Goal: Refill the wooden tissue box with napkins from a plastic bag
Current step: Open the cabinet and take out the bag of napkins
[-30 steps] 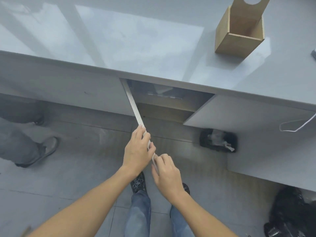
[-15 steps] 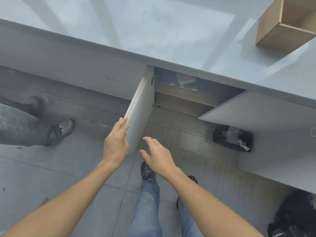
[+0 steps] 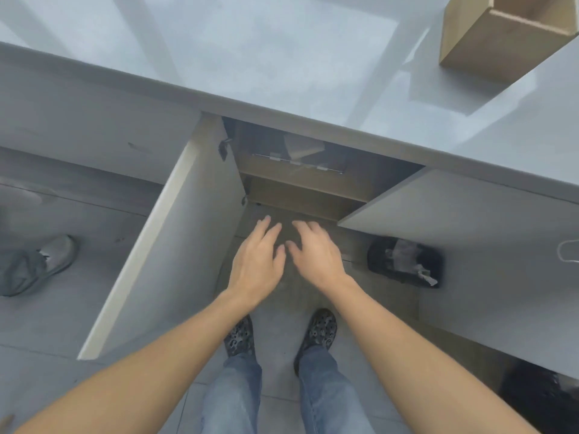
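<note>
The wooden tissue box (image 3: 501,36) stands on the grey countertop (image 3: 282,57) at the top right, partly cut off by the frame. Below the counter a cabinet stands wide open, and a clear plastic bag with white napkins (image 3: 300,151) lies on its upper shelf, partly hidden in shadow. My left hand (image 3: 257,264) and my right hand (image 3: 316,255) hover side by side in front of the cabinet opening, below the shelf. Both hands have spread fingers and hold nothing.
The left cabinet door (image 3: 175,233) swings out towards me; the right door (image 3: 470,233) is open too. A black bin with crumpled paper (image 3: 404,264) sits on the floor at the right. Another person's shoe (image 3: 40,264) is at the left. A black bag (image 3: 542,399) lies bottom right.
Both hands let go of the left door's edge, and the door swung fully open. The hands then moved forward together towards the cabinet opening. The view shifted closer to the counter.
</note>
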